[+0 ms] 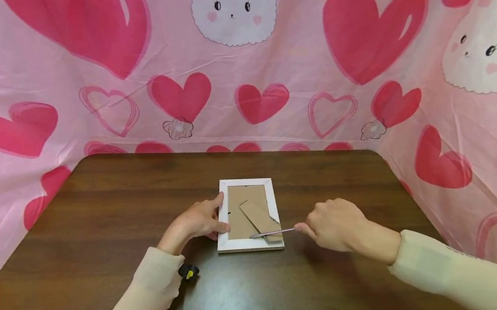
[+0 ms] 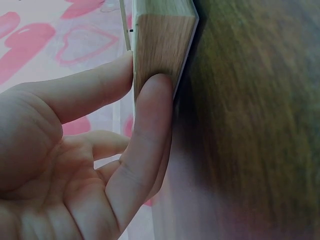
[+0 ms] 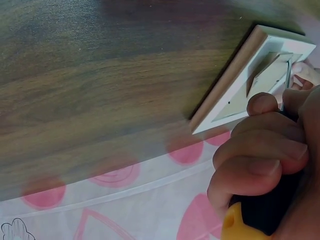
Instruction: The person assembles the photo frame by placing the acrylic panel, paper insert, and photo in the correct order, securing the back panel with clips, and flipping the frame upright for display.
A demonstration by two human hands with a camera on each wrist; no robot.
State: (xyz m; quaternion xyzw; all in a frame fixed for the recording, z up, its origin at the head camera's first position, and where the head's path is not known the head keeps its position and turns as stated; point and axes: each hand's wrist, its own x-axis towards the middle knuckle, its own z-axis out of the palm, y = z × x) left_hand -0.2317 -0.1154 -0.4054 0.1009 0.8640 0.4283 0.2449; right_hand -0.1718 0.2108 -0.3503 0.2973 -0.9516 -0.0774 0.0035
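Note:
A white picture frame (image 1: 251, 244) lies face down on the brown table, its brown backing board (image 1: 237, 206) and slanted easel leg (image 1: 259, 214) showing. My left hand (image 1: 198, 220) grips its left side, thumb over the back near the lower corner; in the left wrist view a fingertip (image 2: 157, 92) presses the wood-coloured side. From the right, my right hand (image 1: 335, 224) holds a screwdriver (image 1: 279, 231) by its black and yellow handle (image 3: 245, 222), fingers curled round it. The thin metal shaft crosses the lower end of the leg, its tip over the backing's bottom edge.
Beside the left cuff is a small black object (image 1: 189, 272) with a yellow patch. The dark wood table (image 1: 115, 229) stretches to both sides of the frame. A pink heart-print cloth (image 1: 222, 77) hangs behind and along the sides.

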